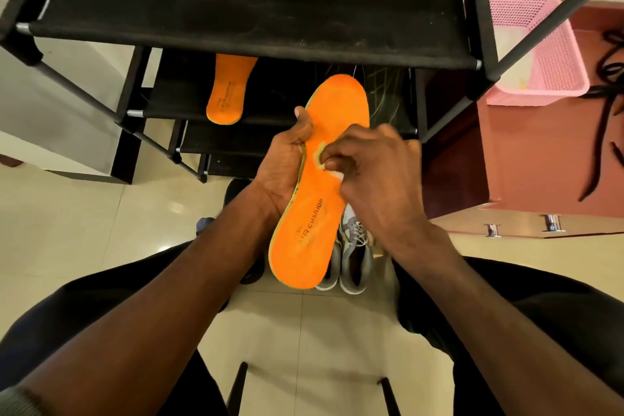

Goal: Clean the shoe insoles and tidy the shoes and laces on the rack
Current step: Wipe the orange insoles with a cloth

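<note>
My left hand (287, 162) grips an orange insole (314, 223) along its left edge, holding it up in front of the black shoe rack (256, 40). My right hand (371, 169) presses a small white wipe (334, 176) against the insole's middle, fingers curled round it, beside a worn pale patch. A second orange insole (229, 88) lies on a lower rack shelf, toe hidden under the top shelf. A pair of grey-and-white sneakers (354, 253) stands on the floor below my hands.
A pink plastic basket (543, 54) sits on a reddish cabinet (526, 159) to the right, with black laces (607, 111) beside it. Dark shoes (385, 88) are on the rack's lower shelf at right. Another dark shoe (236, 189) stands on the tiled floor.
</note>
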`<state>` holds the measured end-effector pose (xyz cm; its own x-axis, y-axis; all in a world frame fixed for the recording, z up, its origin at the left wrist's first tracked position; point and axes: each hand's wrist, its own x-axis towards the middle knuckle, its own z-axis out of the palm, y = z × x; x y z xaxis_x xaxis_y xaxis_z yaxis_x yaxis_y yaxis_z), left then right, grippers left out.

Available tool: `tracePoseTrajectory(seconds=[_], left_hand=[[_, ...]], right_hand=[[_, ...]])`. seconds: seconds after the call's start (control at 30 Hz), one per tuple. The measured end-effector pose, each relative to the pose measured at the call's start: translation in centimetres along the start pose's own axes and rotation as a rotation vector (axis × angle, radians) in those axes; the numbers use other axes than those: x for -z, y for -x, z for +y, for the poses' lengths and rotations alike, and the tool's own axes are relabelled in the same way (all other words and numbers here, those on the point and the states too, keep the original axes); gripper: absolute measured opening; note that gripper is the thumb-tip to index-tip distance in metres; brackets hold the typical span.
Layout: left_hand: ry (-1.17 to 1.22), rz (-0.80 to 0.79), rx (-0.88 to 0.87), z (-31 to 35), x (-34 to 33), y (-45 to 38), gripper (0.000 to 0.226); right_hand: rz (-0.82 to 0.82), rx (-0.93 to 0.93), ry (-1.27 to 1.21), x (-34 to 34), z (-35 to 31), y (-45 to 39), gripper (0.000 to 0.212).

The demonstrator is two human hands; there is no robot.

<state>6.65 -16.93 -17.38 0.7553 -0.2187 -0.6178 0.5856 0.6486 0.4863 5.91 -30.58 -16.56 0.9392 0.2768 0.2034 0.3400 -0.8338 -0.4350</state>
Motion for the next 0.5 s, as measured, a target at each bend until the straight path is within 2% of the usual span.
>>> tracePoseTrajectory(seconds=[0.07, 0.17, 0.27, 0.4, 0.43, 0.5], left_hand=[[-0.053, -0.032, -0.011, -0.4, -0.4, 0.1, 0.06], [-0.107, -0.055, -0.005, -0.5, -0.8, 0.2, 0.059], [-0.084, -0.06, -0.013, -0.6, -0.8, 0.3, 0.057], [0.034, -0.002, -0.027, 0.0, 0.2, -0.6, 0.064], [0.053, 0.005, -0.033, 0.1, 0.3, -0.7, 0.063], [0.049, 0.004, -0.036, 0.1, 0.1, -0.7, 0.063]], right_hand=[[0.014, -0.14, 0.14, 0.9, 1.1, -0.9, 0.023], [0.001, -0.254, 0.157, 1.9, 2.5, -1.6, 0.023], [-0.017, -0.202, 0.084, 1.1, 2.2, -1.2, 0.02], [-0.077, 0.001, -0.187, -1.0, 0.1, 0.1, 0.013], [-0.084, 0.014, -0.195, -1.1, -0.2, 0.2, 0.013], [-0.069, -0.039, -0.029, -0.6, -0.3, -0.1, 0.018]])
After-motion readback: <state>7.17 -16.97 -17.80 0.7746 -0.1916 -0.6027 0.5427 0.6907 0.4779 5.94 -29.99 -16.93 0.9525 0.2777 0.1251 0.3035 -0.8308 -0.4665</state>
